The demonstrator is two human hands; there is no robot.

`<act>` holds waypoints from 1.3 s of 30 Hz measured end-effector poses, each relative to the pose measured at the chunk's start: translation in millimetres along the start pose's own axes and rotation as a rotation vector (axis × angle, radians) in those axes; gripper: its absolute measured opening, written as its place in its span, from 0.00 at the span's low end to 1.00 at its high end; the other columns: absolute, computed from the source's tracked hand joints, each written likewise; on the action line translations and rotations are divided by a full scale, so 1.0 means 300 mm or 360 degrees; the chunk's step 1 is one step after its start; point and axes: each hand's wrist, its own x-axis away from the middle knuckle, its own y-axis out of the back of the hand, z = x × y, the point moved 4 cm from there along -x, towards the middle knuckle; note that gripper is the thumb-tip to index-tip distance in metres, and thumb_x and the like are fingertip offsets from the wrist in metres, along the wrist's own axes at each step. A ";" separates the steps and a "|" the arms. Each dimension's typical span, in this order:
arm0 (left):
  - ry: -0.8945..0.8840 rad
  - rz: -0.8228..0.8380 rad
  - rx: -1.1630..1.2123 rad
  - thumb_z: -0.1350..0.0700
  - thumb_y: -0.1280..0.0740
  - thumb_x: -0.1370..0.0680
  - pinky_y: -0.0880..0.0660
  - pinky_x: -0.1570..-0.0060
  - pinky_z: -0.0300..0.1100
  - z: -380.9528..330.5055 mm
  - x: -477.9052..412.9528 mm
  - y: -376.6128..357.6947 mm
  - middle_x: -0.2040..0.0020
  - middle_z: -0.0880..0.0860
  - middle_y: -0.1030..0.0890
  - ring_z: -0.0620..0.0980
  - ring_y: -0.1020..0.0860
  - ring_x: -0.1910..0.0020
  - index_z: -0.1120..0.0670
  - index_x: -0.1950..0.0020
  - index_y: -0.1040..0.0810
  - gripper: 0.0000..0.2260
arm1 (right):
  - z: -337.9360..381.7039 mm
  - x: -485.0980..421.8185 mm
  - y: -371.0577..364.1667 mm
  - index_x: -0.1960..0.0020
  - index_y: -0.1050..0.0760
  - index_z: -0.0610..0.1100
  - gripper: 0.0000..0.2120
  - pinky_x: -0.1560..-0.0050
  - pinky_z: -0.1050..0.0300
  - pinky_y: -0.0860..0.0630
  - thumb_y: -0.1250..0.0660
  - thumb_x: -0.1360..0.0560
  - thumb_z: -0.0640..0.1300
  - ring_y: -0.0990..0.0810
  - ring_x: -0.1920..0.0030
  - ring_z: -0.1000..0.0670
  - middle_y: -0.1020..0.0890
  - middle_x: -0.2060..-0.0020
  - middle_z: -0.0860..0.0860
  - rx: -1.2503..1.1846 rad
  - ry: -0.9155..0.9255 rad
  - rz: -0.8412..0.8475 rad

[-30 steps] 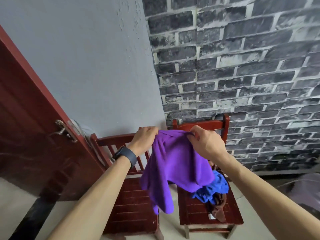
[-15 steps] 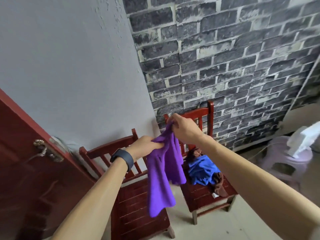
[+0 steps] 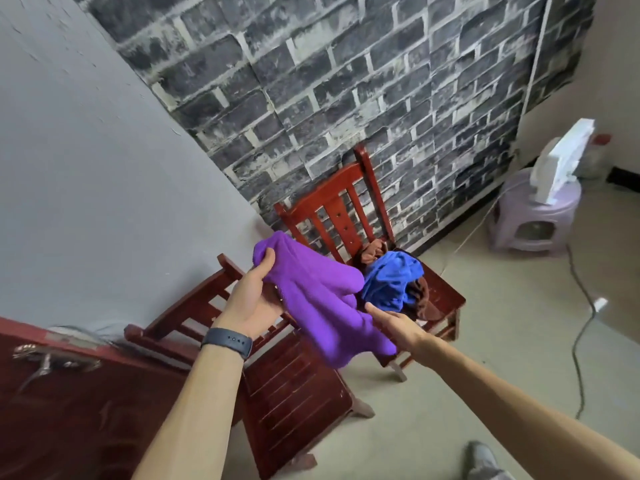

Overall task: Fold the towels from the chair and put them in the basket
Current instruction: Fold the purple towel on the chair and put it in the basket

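Hands shared one purple towel (image 3: 311, 289), held in the air: left hand (image 3: 251, 301) gripped its upper end, thumb curled over the cloth, presumably as anchor for a fold; right hand (image 3: 398, 323) was flat, fingers straight, touching the hanging lower part, probably to lift it. Blue towel (image 3: 391, 282) and brown towel (image 3: 420, 301) lay heaped on the far chair (image 3: 441, 292), unfolded. Basket not in view.

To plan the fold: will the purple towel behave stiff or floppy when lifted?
Probably floppy: the purple towel droops in soft folds from the left hand gripping its end. Likely light: one grip seems to carry it, the right hand flat.
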 end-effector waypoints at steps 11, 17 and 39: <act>0.0014 -0.0016 -0.0078 0.48 0.37 0.19 0.20 0.50 0.52 0.009 0.015 -0.053 0.40 0.59 0.18 0.56 0.17 0.46 0.55 0.34 0.22 0.17 | 0.146 -0.086 0.084 0.63 0.30 0.48 0.15 0.68 0.64 0.34 0.30 0.23 0.51 0.26 0.61 0.54 0.24 0.63 0.53 -0.0352 0.0093 0.0045; -0.0171 -0.0527 -0.0435 0.50 0.34 0.20 0.20 0.56 0.50 -0.037 0.024 0.134 0.45 0.58 0.17 0.54 0.18 0.50 0.55 0.41 0.20 0.12 | 0.317 -0.063 0.183 0.55 0.26 0.44 0.12 0.66 0.59 0.30 0.30 0.23 0.53 0.27 0.67 0.52 0.25 0.65 0.46 -0.0400 0.0395 -0.0236; -0.0519 -0.1219 -0.0030 0.38 0.41 0.20 0.20 0.50 0.52 -0.159 0.194 0.616 0.53 0.58 0.20 0.57 0.20 0.55 0.53 0.58 0.24 0.20 | 1.050 0.164 0.021 0.56 0.18 0.53 0.07 0.60 0.60 0.27 0.23 0.30 0.54 0.18 0.55 0.50 0.16 0.57 0.53 0.0894 0.1098 -0.0464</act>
